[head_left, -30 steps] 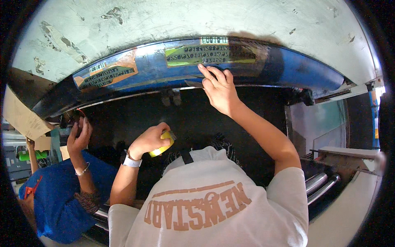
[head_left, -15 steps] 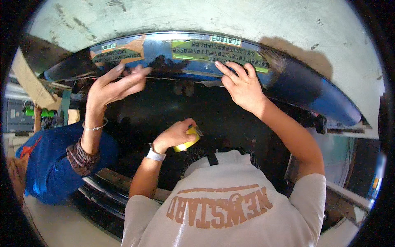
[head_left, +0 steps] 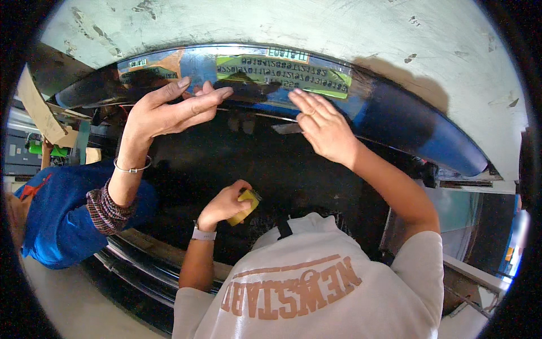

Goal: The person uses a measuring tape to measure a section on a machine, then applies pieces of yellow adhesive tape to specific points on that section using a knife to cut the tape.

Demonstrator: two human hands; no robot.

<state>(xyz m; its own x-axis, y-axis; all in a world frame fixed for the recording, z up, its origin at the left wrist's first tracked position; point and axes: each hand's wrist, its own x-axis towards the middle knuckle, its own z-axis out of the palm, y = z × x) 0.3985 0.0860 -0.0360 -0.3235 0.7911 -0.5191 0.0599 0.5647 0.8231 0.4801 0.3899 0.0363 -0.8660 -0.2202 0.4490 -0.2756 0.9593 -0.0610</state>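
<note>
A long, curved, glossy blue-wrapped piece (head_left: 423,121) with green and orange printed patches arches across the far side. My right hand (head_left: 330,130) reaches up to its near edge, fingers stretched out flat against or just over the wrap below the green patch (head_left: 285,72); exact contact is hard to tell. Lower and further left, my left hand (head_left: 223,204) is closed around a roll of yellow tape (head_left: 244,209), held over a dark surface. The far side of the roll is dim. A co-worker's hand (head_left: 178,110) hovers at the piece's near edge, left of my right hand.
At the left is the co-worker's blue sleeve (head_left: 68,209). A pale, scuffed surface (head_left: 271,22) lies beyond the blue piece. Brown cardboard (head_left: 45,104) leans at the far left. Dark glossy strips (head_left: 141,282) run along the lower left, and a glass pane (head_left: 457,214) stands right.
The view has shifted slightly. The co-worker's hand has moved right along the edge. My left hand has lowered and turned the tape roll. The fingers of my right hand have come closer together.
</note>
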